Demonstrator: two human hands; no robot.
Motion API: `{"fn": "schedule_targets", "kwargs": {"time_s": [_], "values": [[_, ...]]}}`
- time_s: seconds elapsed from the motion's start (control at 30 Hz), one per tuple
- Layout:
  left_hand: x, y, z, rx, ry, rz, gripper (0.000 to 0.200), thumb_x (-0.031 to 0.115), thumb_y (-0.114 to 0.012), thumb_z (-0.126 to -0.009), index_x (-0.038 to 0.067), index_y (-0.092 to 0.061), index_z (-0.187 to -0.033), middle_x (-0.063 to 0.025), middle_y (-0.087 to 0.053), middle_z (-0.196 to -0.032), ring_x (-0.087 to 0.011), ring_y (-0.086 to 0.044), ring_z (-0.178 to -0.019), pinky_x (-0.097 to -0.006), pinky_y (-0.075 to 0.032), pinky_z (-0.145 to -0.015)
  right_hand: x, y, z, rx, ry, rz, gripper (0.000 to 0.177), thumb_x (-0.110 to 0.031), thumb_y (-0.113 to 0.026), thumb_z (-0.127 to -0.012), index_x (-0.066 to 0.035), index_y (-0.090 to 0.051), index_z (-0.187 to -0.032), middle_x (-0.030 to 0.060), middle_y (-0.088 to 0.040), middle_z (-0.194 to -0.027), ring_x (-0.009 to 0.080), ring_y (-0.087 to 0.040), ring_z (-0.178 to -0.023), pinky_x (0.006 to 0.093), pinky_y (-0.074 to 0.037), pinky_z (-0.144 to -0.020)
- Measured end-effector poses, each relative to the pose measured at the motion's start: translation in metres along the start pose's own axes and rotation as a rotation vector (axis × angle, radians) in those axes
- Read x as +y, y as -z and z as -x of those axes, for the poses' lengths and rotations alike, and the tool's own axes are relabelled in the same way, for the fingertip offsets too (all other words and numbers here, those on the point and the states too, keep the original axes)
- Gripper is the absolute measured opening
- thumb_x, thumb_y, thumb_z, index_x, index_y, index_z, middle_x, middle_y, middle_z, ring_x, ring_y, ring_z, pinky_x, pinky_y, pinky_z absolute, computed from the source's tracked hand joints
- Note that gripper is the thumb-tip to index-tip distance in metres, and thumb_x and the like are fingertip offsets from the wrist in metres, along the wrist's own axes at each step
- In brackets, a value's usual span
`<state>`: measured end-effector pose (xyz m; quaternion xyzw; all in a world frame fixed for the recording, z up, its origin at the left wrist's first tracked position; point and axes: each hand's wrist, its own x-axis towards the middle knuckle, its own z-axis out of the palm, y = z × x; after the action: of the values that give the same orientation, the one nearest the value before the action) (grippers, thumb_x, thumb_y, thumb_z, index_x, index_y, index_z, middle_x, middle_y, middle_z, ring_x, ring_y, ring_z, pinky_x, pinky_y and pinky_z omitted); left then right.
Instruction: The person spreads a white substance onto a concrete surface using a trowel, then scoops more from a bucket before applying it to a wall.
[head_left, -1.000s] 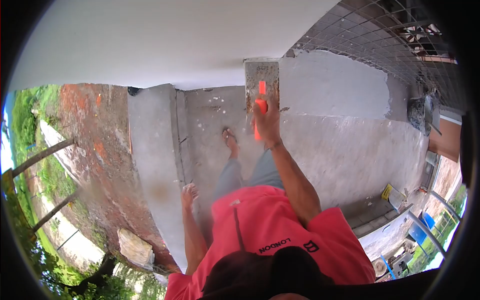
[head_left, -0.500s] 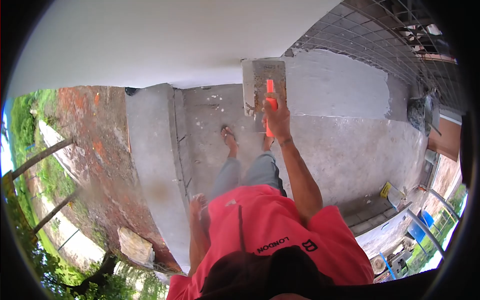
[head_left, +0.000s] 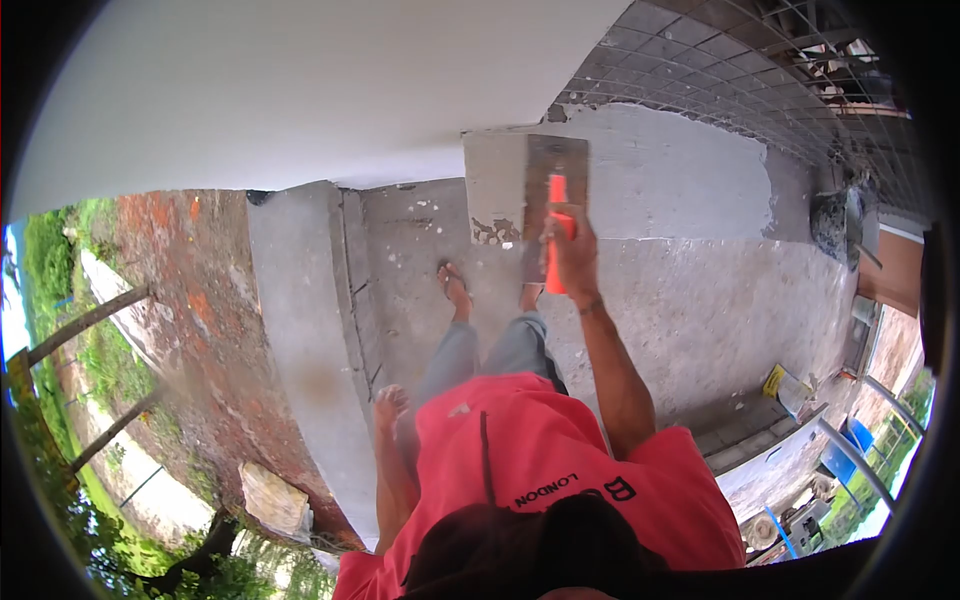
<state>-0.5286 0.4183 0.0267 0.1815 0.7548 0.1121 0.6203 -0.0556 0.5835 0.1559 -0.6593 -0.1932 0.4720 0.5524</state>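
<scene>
My right hand is wrapped round the orange handle of a plastering trowel. The trowel's flat, dark rectangular blade lies against the grey wall strip. Left of the blade is a fresh-looking grey patch with a rough lower edge. To its right runs a paler, smooth coated band. My left hand hangs low beside my body, away from the wall, its fingers curled in with nothing seen in them.
A large smooth white surface fills the upper left. Wire mesh is at upper right, above a dark bucket-like container. My sandalled feet stand on concrete. Beyond a raised grey ledge lies reddish ground with wooden poles.
My right hand and the trowel have moved right and slightly down along the wall strip, uncovering more of the grey patch on the left. My left hand has shifted only slightly.
</scene>
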Motion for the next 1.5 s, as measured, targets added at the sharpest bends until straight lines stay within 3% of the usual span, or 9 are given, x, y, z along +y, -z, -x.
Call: {"fn": "schedule_targets", "kwargs": {"time_s": [0.13,0.33,0.43,0.53,0.8,1.03,1.13,1.2,1.5], "values": [[0.009,-0.002,0.002,0.024,-0.01,-0.027,0.031,0.032,-0.05,-0.096,0.007,-0.058,-0.113,-0.0098,-0.065,-0.105,-0.0225,-0.065,-0.088,-0.0336,-0.054,-0.071,0.005,-0.053,-0.001,-0.047,-0.027,0.014,0.025,-0.016,-0.057,-0.092,-0.005,-0.051,-0.114,0.0044,-0.055,-0.07,0.0092,-0.052,-0.045,0.026,-0.044,-0.039],[0.002,0.01,0.01,0.034,-0.008,-0.059,0.032,0.032,-0.05,-0.096,0.007,-0.059,-0.114,-0.0093,-0.065,-0.105,-0.0223,-0.065,-0.087,-0.0334,-0.054,-0.071,0.011,-0.075,-0.01,-0.067,-0.012,0.042,0.025,-0.016,-0.057,-0.091,-0.005,-0.051,-0.113,0.004,-0.055,-0.068,0.0095,-0.052,-0.045,0.0261,-0.043,-0.038],[-0.011,0.016,0.006,0.023,0.037,0.001,0.032,0.033,-0.051,-0.096,0.007,-0.059,-0.114,-0.0093,-0.066,-0.104,-0.0222,-0.065,-0.087,-0.034,-0.054,-0.072,0.018,-0.076,-0.014,-0.067,0.024,0.039,0.024,-0.017,-0.057,-0.091,-0.005,-0.052,-0.112,0.0038,-0.055,-0.067,0.0097,-0.052,-0.045,0.0262,-0.043,-0.038],[-0.016,0.019,0.01,-0.013,0.042,-0.05,0.043,0.04,-0.051,-0.094,0.006,-0.053,-0.12,-0.0131,-0.062,-0.114,-0.0259,-0.063,-0.097,-0.0383,-0.052,-0.081,0.021,-0.075,-0.019,-0.054,0.008,0.024,0.023,-0.018,-0.057,-0.092,-0.005,-0.053,-0.111,0.0036,-0.054,-0.066,0.0099,-0.053,-0.045,0.0266,-0.043,-0.038],[-0.006,0.015,0.011,-0.023,0.048,-0.038,0.041,0.038,-0.05,-0.095,0.006,-0.053,-0.12,-0.0127,-0.062,-0.114,-0.0247,-0.063,-0.095,-0.0369,-0.052,-0.081,0.008,-0.045,0.006,-0.111,-0.196,0.032,0.025,-0.019,-0.057,-0.092,-0.006,-0.053,-0.112,0.0033,-0.054,-0.066,0.0101,-0.051,-0.044,0.0268,-0.043,-0.038],[-0.007,0.021,0.0,-0.054,0.088,0.088,0.039,0.036,-0.05,-0.095,0.006,-0.052,-0.12,-0.0117,-0.062,-0.113,-0.0236,-0.063,-0.095,-0.0362,-0.051,-0.079,-0.009,-0.033,-0.019,-0.052,-0.089,0.049,0.024,-0.019,-0.056,-0.092,-0.004,-0.052,-0.112,0.0034,-0.054,-0.067,0.0097,-0.051,-0.044,0.0262,-0.044,-0.038],[-0.009,0.018,0.002,0.002,0.025,-0.015,0.034,0.035,-0.051,-0.096,0.009,-0.056,-0.116,-0.0098,-0.065,-0.108,-0.0246,-0.065,-0.086,-0.0374,-0.053,-0.073,-0.006,-0.028,-0.026,-0.069,-0.085,0.055,0.025,-0.019,-0.056,-0.092,-0.004,-0.052,-0.112,0.0034,-0.054,-0.067,0.0096,-0.052,-0.044,0.026,-0.044,-0.038],[-0.008,0.019,0.008,-0.013,0.033,-0.03,0.036,0.035,-0.049,-0.096,0.007,-0.053,-0.119,-0.0113,-0.063,-0.112,-0.0245,-0.063,-0.092,-0.0369,-0.052,-0.077,-0.003,-0.024,-0.027,-0.081,-0.075,0.031,0.025,-0.019,-0.056,-0.092,-0.004,-0.052,-0.112,0.0034,-0.054,-0.067,0.0096,-0.052,-0.044,0.0261,-0.044,-0.038],[-0.01,0.019,0.007,-0.007,0.046,-0.021,0.036,0.035,-0.049,-0.096,0.007,-0.054,-0.118,-0.0115,-0.062,-0.113,-0.0236,-0.063,-0.095,-0.0366,-0.051,-0.079,0.01,-0.011,0.012,-0.069,-0.185,0.097,0.026,-0.02,-0.056,-0.093,-0.005,-0.051,-0.113,0.003,-0.053,-0.065,0.0097,-0.052,-0.044,0.0262,-0.043,-0.038]]}}
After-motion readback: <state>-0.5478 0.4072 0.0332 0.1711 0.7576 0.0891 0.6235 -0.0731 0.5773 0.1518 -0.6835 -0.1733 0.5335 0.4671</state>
